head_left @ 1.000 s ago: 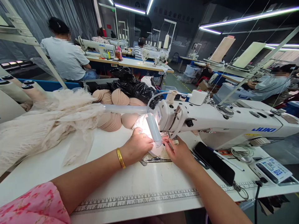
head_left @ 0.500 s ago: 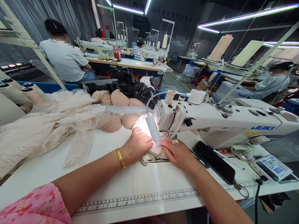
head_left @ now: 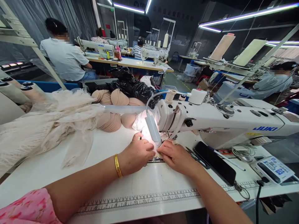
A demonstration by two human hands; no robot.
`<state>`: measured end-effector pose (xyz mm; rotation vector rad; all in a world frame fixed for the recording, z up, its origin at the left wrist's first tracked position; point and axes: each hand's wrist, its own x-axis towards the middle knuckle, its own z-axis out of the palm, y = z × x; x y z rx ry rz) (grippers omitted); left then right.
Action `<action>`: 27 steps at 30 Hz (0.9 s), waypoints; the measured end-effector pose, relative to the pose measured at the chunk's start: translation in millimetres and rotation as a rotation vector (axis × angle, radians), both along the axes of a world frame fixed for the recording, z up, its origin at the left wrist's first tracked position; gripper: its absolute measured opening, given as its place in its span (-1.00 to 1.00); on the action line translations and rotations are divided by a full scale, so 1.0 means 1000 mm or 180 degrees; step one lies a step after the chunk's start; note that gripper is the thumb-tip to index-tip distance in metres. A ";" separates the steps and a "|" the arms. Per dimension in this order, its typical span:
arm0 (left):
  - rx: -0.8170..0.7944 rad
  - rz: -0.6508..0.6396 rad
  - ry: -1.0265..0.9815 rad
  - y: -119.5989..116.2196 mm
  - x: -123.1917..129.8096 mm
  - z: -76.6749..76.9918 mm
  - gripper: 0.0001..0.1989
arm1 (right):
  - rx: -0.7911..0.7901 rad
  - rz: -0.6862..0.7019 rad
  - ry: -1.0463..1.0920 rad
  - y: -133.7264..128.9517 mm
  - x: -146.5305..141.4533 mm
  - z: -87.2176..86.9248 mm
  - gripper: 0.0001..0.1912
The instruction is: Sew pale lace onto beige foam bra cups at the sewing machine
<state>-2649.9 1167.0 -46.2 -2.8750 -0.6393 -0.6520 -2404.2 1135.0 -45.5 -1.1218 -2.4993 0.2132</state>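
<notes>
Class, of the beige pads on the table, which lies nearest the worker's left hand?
The smooth-faced pad in the front row, just right of the fanned stack. The other pads lie farther left or behind, away from the left hand.

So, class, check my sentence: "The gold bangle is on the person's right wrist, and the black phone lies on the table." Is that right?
Not quite. The head view shows the gold bangle on the wrist of the left hand, not the right hand. The black phone does lie on the table.
</notes>
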 end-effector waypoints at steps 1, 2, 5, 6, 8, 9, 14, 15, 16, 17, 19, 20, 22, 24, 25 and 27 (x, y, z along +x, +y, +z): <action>0.0007 0.0002 0.0016 0.002 0.000 0.001 -0.79 | 0.0000 -0.0039 0.0026 0.001 0.000 -0.002 -0.74; 0.0012 0.0010 0.0044 0.005 -0.001 0.002 -0.79 | -0.0009 -0.0087 0.0045 0.001 0.000 -0.004 -0.75; -0.0006 -0.0006 0.0145 0.013 -0.001 0.005 -0.78 | -0.0044 -0.0217 0.0033 0.003 -0.001 -0.009 -0.73; -0.0013 -0.0020 0.0178 0.016 -0.001 0.006 -0.79 | -0.0047 -0.0251 0.0014 0.003 -0.001 -0.011 -0.72; -0.0032 -0.0018 0.0214 0.022 -0.002 0.006 -0.81 | -0.0042 -0.0311 -0.0025 0.004 -0.002 -0.013 -0.67; -0.0048 -0.0006 0.0224 0.025 -0.002 0.006 -0.81 | -0.0043 -0.0337 -0.0042 0.005 -0.002 -0.014 -0.65; -0.0222 0.0124 0.0175 0.035 -0.004 0.007 -0.79 | -0.0060 -0.0454 -0.0051 0.006 -0.007 -0.016 -0.67; -0.0283 0.0133 0.0182 0.036 -0.004 0.008 -0.78 | -0.0073 -0.0478 -0.0057 0.006 -0.007 -0.015 -0.69; -0.0348 0.0137 0.0196 0.037 -0.004 0.009 -0.77 | -0.0091 -0.0501 -0.0067 0.006 -0.008 -0.015 -0.70; -0.0408 0.0142 0.0211 0.038 -0.005 0.009 -0.76 | -0.0108 -0.0522 -0.0081 0.006 -0.009 -0.014 -0.71; -0.0473 0.0184 0.0196 0.039 -0.005 0.009 -0.74 | -0.0129 -0.0558 -0.0106 0.005 -0.010 -0.013 -0.72; -0.0478 0.0231 0.0177 0.039 -0.005 0.009 -0.73 | -0.0137 -0.0568 -0.0115 0.005 -0.010 -0.013 -0.72; -0.0447 0.0388 0.0155 0.039 -0.003 0.006 -0.75 | -0.0152 -0.0570 -0.0125 0.005 -0.010 -0.012 -0.73; -0.0431 0.0580 0.0209 0.039 0.000 0.004 -0.79 | -0.0162 -0.0549 -0.0126 0.005 -0.010 -0.013 -0.73; -0.0433 0.0672 0.0250 0.039 0.002 0.002 -0.79 | -0.0158 -0.0541 -0.0121 0.005 -0.010 -0.013 -0.73; -0.0426 0.0813 0.0330 0.040 0.007 0.000 -0.79 | -0.0141 -0.0532 -0.0110 0.006 -0.010 -0.014 -0.72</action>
